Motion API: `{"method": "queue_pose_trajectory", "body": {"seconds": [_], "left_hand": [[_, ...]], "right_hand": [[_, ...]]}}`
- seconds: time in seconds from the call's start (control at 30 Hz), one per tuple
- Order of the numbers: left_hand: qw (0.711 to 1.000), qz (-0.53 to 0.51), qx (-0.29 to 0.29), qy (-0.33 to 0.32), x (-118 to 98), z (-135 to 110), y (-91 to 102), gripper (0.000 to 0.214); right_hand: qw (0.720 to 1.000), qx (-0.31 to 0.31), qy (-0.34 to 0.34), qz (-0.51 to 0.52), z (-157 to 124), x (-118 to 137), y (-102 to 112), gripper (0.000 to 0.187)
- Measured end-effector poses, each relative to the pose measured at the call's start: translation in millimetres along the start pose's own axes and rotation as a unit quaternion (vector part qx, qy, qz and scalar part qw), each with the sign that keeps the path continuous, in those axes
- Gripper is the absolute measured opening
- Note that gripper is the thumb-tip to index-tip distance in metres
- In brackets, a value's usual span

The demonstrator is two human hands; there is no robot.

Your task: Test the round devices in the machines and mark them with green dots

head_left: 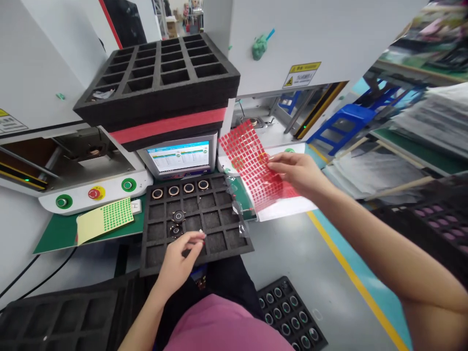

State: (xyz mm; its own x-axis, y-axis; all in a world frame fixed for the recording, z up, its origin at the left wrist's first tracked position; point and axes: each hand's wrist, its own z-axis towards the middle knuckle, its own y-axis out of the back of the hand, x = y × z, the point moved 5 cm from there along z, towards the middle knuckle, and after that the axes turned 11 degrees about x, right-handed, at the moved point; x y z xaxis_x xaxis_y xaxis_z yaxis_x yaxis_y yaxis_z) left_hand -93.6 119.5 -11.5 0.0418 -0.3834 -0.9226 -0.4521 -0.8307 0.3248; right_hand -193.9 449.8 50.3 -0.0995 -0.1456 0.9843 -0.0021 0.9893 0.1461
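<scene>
My right hand (296,170) pinches the edge of a red sticker sheet (248,161) printed with small rectangles, raised and tilted over a white sheet (281,209) at the bench's right. Over the front of a black foam tray (157,253), the thumb and fingers of my left hand (181,258) are drawn together at the tips. Something tiny and pale may be between them; I cannot make it out. Just beyond that hand, two dark round watch bodies (178,217) lie in the tray. Several gold-rimmed round watch parts (174,190) fill its far row.
Stacked foam trays (161,87) stand above a small screen (183,156). White machines with green buttons (128,185) and a red stop button (95,193) flank it. A green-dot sticker sheet (117,214) lies left. Another filled tray (288,312) sits low right, near a blue stool (340,122).
</scene>
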Motion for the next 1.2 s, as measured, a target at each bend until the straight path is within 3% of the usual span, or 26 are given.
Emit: {"method": "queue_pose_trajectory", "body": {"seconds": [0.1, 0.17, 0.27, 0.33, 0.37, 0.53, 0.6, 0.77, 0.83, 0.9, 0.97, 1.03, 1.2], "left_hand": [[0.99, -0.089, 0.064, -0.087, -22.0, 9.9, -17.0, 0.04], [0.978, -0.147, 0.074, -0.125, -27.8, 15.6, -22.6, 0.051], [0.97, -0.206, -0.032, -0.121, -17.9, 23.6, -15.8, 0.057], [0.958, -0.248, -0.099, -0.107, -6.9, 25.6, -10.0, 0.06], [0.952, -0.271, -0.102, -0.1, -2.8, 26.0, -9.7, 0.062], [0.955, -0.293, -0.03, -0.042, -5.5, 11.8, -19.0, 0.036], [0.963, -0.268, -0.033, -0.02, -11.2, -0.2, -18.3, 0.042], [0.963, -0.24, -0.124, -0.013, -10.7, -19.9, -1.1, 0.043], [0.959, -0.237, -0.156, -0.003, -4.7, -20.9, 3.6, 0.045], [0.955, -0.243, -0.172, 0.006, 0.2, -19.7, 4.7, 0.047], [0.951, -0.249, -0.181, 0.013, 2.8, -18.2, 4.0, 0.048], [0.949, -0.252, -0.188, 0.018, 3.5, -17.3, 2.9, 0.049], [0.934, -0.294, -0.201, 0.028, 2.7, -18.3, 1.8, 0.048]], "right_hand": [[0.979, 0.031, -0.018, 0.201, -15.8, -4.5, -58.6, 0.033], [0.957, 0.047, -0.034, 0.284, -23.4, -7.0, -90.6, 0.034], [0.943, 0.062, -0.044, 0.325, -29.0, -9.8, -122.7, 0.035], [0.933, 0.069, -0.052, 0.35, -29.8, -12.7, -137.0, 0.038], [0.929, 0.073, -0.056, 0.358, -29.8, -14.4, -143.0, 0.039], [0.923, 0.089, -0.082, 0.366, -34.0, -27.7, -165.1, 0.042], [0.925, 0.099, -0.092, 0.356, -39.3, -36.3, -171.5, 0.041], [0.936, 0.102, -0.102, 0.32, -62.2, -58.5, -180.9, 0.048], [0.964, 0.057, -0.042, 0.258, -73.1, -56.7, -176.5, 0.041], [0.989, 0.017, 0.078, 0.12, -85.6, -41.6, -171.7, 0.023], [0.977, 0.013, 0.209, -0.029, -100.0, -20.8, -174.7, 0.008], [0.949, 0.042, 0.292, -0.111, -111.2, -6.5, -183.1, 0.003], [0.925, 0.066, 0.335, -0.168, -117.5, 0.2, -195.9, 0.011]]}}
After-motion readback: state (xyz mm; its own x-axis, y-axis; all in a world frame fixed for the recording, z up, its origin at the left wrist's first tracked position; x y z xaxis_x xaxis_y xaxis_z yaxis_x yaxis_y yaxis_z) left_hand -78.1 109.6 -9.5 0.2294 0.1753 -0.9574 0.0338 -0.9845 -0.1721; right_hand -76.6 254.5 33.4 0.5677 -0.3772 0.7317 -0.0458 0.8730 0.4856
